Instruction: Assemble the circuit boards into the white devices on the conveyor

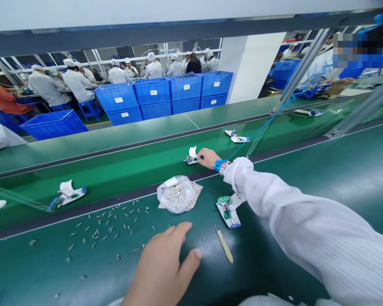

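My right hand [208, 158], with a blue strap at the wrist, reaches over the green belt, fingers closed on the edge of a white housing with a circuit board [191, 159]. My left hand [166, 259] hovers above the near bench, thumb and fingers apart, holding nothing. Below my right forearm lies a gun-shaped white and blue housing half [228, 211] with a green circuit board exposed. Close by is a cream-handled pointed tool [225, 246]. An open plastic bag [175, 195] of small white parts sits between my hands.
Several small metal parts [110, 229] are scattered over the bench's left side. More open housings [70, 195] rest along the belt, one beyond my right hand [239, 138]. A blue cord [258, 131] runs up from my wrist toward a metal post [306, 63]. Blue crates [153, 93] and co-workers stand behind.
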`<state>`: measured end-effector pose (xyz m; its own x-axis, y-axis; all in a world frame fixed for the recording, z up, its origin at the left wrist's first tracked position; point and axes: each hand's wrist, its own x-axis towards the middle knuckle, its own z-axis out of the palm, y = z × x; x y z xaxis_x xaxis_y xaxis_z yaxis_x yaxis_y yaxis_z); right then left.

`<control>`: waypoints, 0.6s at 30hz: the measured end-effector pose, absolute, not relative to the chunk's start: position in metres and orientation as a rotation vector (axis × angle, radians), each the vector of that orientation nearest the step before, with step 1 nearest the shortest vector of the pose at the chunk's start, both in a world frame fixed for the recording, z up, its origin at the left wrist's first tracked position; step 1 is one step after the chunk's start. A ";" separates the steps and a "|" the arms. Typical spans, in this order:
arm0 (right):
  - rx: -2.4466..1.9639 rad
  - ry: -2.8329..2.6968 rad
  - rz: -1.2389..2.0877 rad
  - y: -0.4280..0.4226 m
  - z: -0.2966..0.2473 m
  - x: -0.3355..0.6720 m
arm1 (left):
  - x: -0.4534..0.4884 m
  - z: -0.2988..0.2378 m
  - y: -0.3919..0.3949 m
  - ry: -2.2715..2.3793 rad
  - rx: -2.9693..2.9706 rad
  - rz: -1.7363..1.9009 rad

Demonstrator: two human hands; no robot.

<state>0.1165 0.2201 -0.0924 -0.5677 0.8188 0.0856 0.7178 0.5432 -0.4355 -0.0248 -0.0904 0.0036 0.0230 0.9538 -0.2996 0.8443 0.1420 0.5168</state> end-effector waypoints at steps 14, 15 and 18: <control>-0.293 -1.984 1.818 0.075 0.003 0.141 | -0.026 -0.008 -0.092 1.969 1.984 1.461; -0.202 -1.873 1.957 0.071 0.003 0.141 | -0.026 -0.008 -0.093 1.939 1.931 1.482; -0.010 -1.608 2.227 0.066 0.001 0.143 | -0.028 -0.009 -0.094 1.871 1.812 1.492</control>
